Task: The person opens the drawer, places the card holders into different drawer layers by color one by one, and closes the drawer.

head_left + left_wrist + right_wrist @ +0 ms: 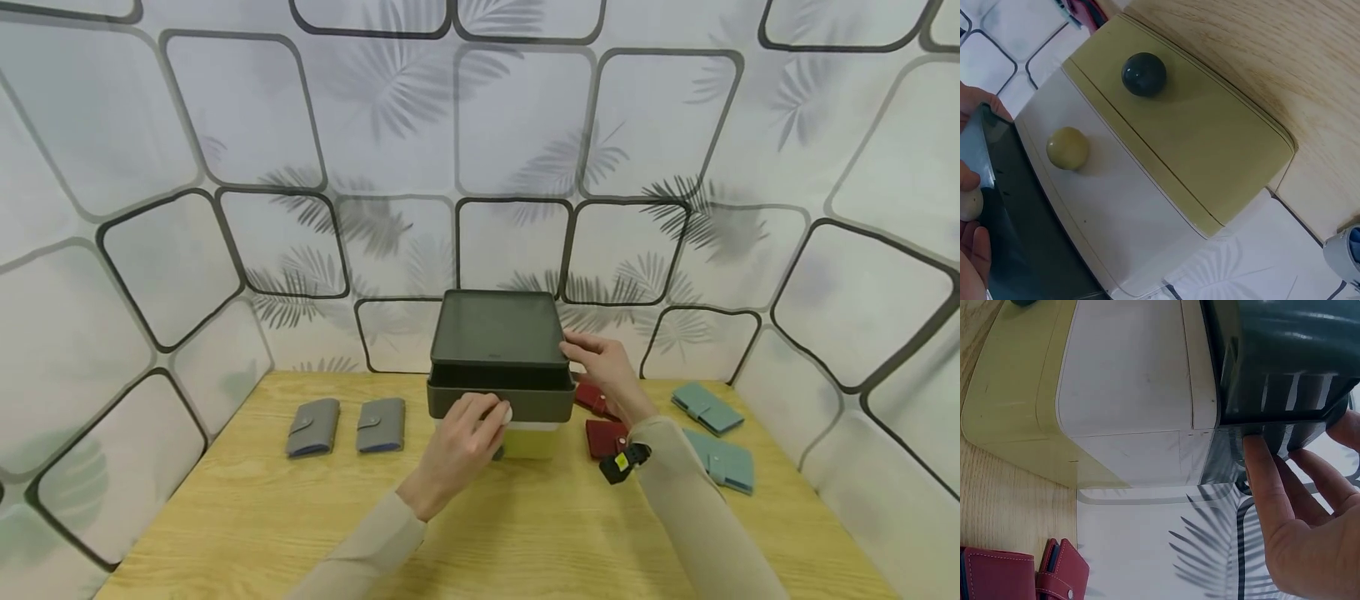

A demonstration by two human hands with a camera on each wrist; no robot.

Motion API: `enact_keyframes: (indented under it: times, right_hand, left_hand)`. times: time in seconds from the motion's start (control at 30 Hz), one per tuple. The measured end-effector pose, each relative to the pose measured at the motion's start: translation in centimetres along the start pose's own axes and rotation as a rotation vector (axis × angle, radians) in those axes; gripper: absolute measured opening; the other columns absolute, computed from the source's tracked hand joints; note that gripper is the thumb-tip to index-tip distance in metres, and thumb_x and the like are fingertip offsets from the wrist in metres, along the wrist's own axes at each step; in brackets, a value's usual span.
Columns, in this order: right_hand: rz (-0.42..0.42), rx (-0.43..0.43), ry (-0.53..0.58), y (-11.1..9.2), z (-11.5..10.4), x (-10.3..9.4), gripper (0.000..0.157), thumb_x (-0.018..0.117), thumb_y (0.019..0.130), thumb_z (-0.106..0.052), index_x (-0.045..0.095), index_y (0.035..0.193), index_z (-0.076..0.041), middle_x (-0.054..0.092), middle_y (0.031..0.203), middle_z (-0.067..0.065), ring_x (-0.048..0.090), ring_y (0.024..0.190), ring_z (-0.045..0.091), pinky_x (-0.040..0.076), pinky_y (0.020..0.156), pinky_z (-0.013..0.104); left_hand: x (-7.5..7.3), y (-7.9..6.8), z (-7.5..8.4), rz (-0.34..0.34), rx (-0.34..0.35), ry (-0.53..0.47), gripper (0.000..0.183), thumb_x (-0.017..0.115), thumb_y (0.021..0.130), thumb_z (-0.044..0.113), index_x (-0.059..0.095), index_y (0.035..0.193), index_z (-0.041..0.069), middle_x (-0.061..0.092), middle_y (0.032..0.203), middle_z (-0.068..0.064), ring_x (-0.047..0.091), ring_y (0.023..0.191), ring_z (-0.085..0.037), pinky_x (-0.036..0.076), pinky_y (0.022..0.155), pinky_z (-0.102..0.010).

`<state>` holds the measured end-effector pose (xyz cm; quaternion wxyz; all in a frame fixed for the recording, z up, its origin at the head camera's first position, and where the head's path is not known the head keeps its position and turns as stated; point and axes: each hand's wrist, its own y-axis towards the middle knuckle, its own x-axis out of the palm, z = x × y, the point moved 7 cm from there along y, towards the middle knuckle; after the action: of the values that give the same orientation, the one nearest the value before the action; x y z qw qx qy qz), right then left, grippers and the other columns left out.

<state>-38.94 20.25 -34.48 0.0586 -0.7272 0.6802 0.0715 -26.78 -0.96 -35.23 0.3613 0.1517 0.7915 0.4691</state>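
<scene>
A small stacked drawer unit stands ahead, with a dark green top drawer (517, 403), a white middle drawer (1116, 206) and a yellow bottom drawer (1204, 137). The top drawer is pulled out partway, and its inside looks dark below the flat lid (498, 327). My left hand (467, 446) pinches the pale round knob (970, 204) on that drawer's front. Against the right side of the unit's top section rest the fairly straight fingers of my right hand (606, 371). The lower drawers are closed, with a yellow knob (1067, 148) and a dark knob (1144, 74).
Two grey snap wallets, a left one (312, 427) and a nearer one (381, 425), lie left of the unit. To its right are red wallets (603, 438), partly behind my right arm, and teal wallets (707, 408). A patterned backdrop (517, 125) surrounds the wooden table (480, 542).
</scene>
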Motion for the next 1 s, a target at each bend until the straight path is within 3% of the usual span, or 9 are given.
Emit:
enact_keyframes:
  times: [0.37,1.0]
  right_hand:
    - [-0.008,0.014,0.048,0.0,0.2,0.2,0.053,0.062,0.098,-0.029,0.049,0.146,-0.011,0.046,0.149,0.011,0.049,0.132,0.028,0.056,0.099,0.038]
    - [0.011,0.006,0.061,0.1,0.1,0.1,0.051,0.063,0.098,-0.029,0.051,0.144,-0.01,0.051,0.144,0.013,0.053,0.126,0.025,0.056,0.099,0.041]
  left_hand:
    - [-1.3,-0.6,1.1,-0.036,0.006,-0.032,0.022,0.057,0.098,0.012,0.07,0.111,0.0,0.063,0.1,-0.009,0.058,0.089,-0.02,0.055,0.079,-0.027]
    - [-3.6,-1.2,2.5,0.123,0.096,-0.078,0.022,0.056,0.099,0.011,0.071,0.109,0.0,0.066,0.1,-0.011,0.062,0.088,-0.022,0.058,0.078,-0.03]
